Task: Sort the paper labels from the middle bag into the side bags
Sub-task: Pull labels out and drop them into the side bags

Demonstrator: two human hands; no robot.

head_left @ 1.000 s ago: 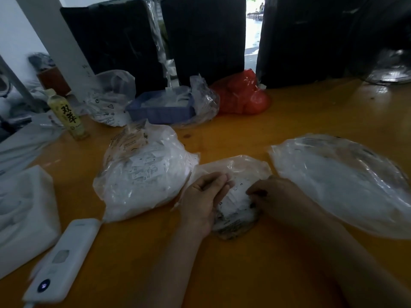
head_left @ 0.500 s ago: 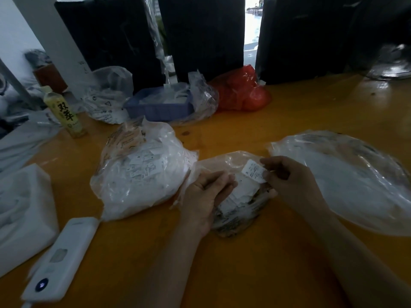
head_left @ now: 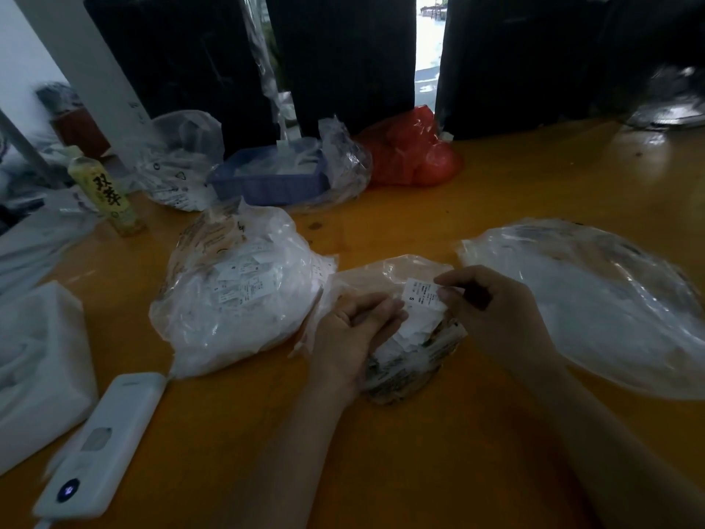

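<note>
The small clear middle bag (head_left: pixel 385 274) lies on the orange table, full of white paper labels. My left hand (head_left: pixel 353 330) rests on its left side with the fingers straight. My right hand (head_left: pixel 492 311) pinches one white label (head_left: pixel 421 295), printed with an "S", just above the bag's opening. A full left bag (head_left: pixel 236 295) of labels bulges beside my left hand. A wide, flatter right bag (head_left: pixel 595 299) lies to the right of my right hand.
A white power bank (head_left: pixel 103 444) lies at the near left by a white foam pad (head_left: pixel 38 353). Behind stand a drink bottle (head_left: pixel 105 190), a blue tray (head_left: pixel 267 181) in plastic, a red bag (head_left: pixel 414 150) and another clear bag (head_left: pixel 179 158).
My right hand has come up out of the middle bag with one label pinched and turned it face up. My left hand has stayed on the bag.
</note>
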